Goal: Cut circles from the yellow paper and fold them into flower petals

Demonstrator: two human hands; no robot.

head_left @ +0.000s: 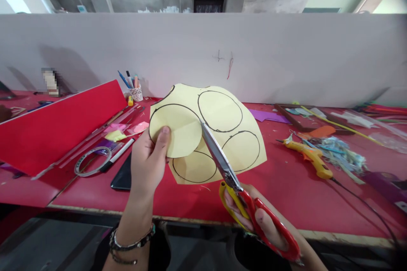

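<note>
My left hand (148,159) pinches a pale yellow paper sheet (190,95) by a partly cut circle, thumb on top and fingers hidden beneath. Several circles are drawn on the sheet in black line. The cut circle (178,131) stands over the rest of the sheet, its lower edge free. My right hand (254,211) grips scissors (224,163) with one red and one yellow handle, fingers through the loops. Their blades point up and left, tips on the circle's right edge at the black line. Whether the blades are parted is hard to see.
On the red table (197,203), a tape roll (92,161), a marker (117,156) and a dark flat object (122,173) lie left. A red board (63,123) leans there, beside a pen cup (136,92). Right: a yellow glue gun (310,156) with cord and scraps. A white partition (190,51) stands behind.
</note>
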